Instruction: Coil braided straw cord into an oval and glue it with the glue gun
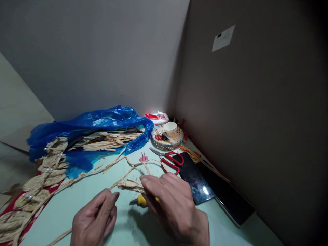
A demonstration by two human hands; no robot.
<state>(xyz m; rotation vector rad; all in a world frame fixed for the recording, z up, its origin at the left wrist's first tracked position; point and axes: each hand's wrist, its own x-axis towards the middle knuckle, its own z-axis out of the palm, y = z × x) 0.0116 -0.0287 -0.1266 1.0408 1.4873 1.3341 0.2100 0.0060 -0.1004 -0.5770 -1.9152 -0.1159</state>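
the twisted husk cord (128, 184) lies on the pale green table (84, 194) near the middle, running from the two hands far-left toward the blue plastic bag (97, 124). the right hand (171, 201) pinches the frayed end of the cord between fingertips, with a yellow-handled tool (140, 201) under it. the left hand (96, 218) is curled, thumb pressed to fingers around the near run of cord. a good twist seems to call for keeping both pinches tight and close together so the strands do not loosen.

counted: one red-handled scissors (170, 160), one pink binder clip (144, 157), one white cup (170, 128) on one woven coaster (179, 138), two dark phones (197, 181) at the right.
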